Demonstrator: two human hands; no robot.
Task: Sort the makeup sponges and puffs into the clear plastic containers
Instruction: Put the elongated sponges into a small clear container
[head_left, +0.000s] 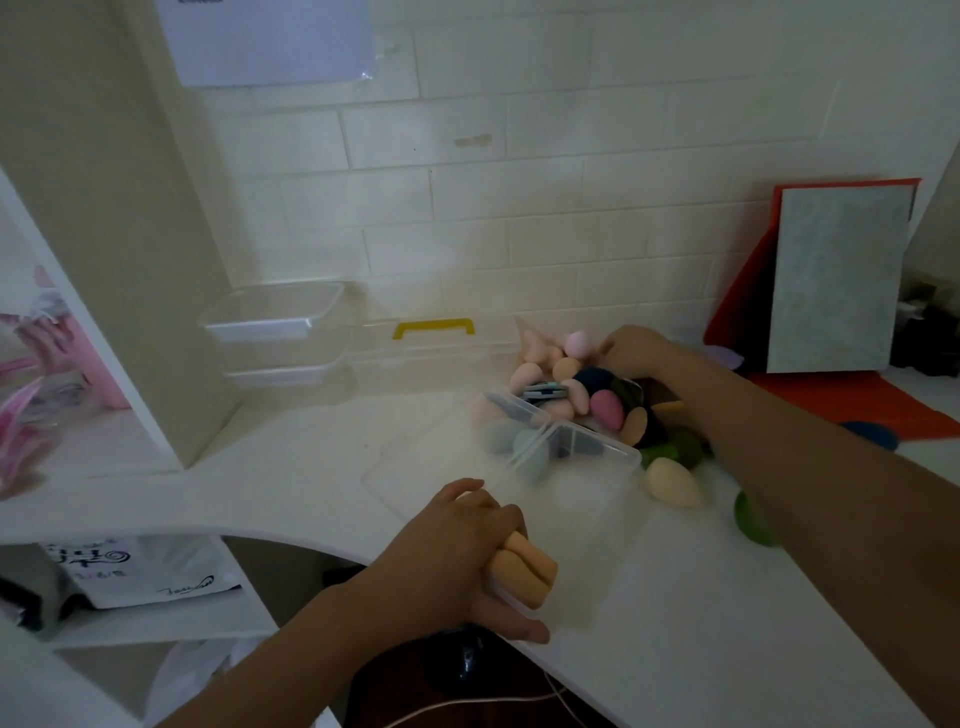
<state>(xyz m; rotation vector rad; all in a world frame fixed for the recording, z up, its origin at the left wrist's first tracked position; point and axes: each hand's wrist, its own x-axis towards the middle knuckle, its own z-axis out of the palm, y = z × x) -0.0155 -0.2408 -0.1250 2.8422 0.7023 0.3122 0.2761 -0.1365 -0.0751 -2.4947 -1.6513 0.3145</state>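
Observation:
A heap of makeup sponges (597, 395) in pink, beige, navy and green lies on the white counter right of centre. My right hand (636, 349) reaches into the far side of the heap, fingers curled among the sponges; what it holds is hidden. My left hand (467, 545) grips beige sponges (524, 571) at the near edge of an open clear container (587, 499). A smaller clear box (519, 436) beside it holds grey-blue sponges. A beige egg sponge (672, 488) and a green one (753, 519) lie loose to the right.
Two stacked clear tubs (275, 332) and a clear case with a yellow handle (434, 328) stand by the tiled wall. A red mat with a grey board (836, 280) leans at the right. Shelves with pink items (47, 364) sit left; the counter edge curves near me.

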